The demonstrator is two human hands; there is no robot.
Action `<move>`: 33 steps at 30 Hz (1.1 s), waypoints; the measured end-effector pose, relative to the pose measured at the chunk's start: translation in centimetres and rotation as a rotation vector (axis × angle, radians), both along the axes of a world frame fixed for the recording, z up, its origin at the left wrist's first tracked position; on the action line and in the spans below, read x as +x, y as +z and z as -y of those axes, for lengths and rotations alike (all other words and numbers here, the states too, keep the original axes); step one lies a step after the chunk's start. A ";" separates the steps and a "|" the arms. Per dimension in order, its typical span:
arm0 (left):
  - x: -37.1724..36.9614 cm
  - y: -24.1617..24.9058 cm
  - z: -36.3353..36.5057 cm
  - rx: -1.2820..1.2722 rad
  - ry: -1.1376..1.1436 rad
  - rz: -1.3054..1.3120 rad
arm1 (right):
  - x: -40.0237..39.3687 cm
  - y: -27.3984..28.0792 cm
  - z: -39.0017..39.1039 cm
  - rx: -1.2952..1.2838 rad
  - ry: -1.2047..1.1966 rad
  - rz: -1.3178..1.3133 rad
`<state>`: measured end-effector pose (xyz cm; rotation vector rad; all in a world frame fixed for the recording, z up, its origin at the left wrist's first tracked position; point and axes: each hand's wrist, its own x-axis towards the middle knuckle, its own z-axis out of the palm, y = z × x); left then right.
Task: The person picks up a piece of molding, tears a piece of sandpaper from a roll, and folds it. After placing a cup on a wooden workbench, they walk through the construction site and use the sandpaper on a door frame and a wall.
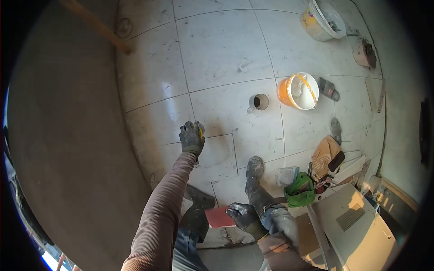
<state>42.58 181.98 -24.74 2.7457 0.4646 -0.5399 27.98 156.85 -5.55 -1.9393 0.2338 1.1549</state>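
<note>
My left hand, in a dark work glove, reaches forward over the tiled floor. Its fingers curl around a small object with a yellow edge, mostly hidden by the glove; I cannot make out its kind. Close to my legs, my right hand, also gloved, is closed on the edge of a flat red rectangular piece. Below the left hand, dark lines mark a rectangular outline on the floor tiles. My dusty boots stand on either side of the red piece.
An orange bucket with white inside stands ahead, beside a mug-like container and a slipper. Farther off is a white tub. At right lie a green bag, brown cloth and a panel. A wall rises left.
</note>
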 end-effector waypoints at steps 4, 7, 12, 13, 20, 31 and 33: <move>3.1 -5.1 2.4 0.015 -0.080 -0.014 | 2.4 0.9 -0.3 0.078 0.078 -0.076; 4.1 -8.1 3.3 0.060 -0.158 0.011 | 1.5 0.0 0.0 0.119 0.136 0.060; 4.4 -12.1 3.8 0.141 -0.231 0.022 | 1.5 -0.5 -0.1 0.086 0.088 -0.220; 4.5 -12.1 3.8 0.170 -0.247 0.044 | 1.4 -0.8 -0.2 0.101 0.132 -0.085; 6.4 -7.1 3.7 -0.001 -0.183 -0.140 | 3.8 0.2 -0.1 0.239 0.171 0.024; -2.9 1.8 1.9 -0.344 0.068 0.336 | 1.9 -1.1 1.8 0.068 -0.046 0.085; -5.3 9.1 1.4 -1.158 0.304 -0.149 | 0.7 -0.6 2.4 0.009 -0.265 -0.075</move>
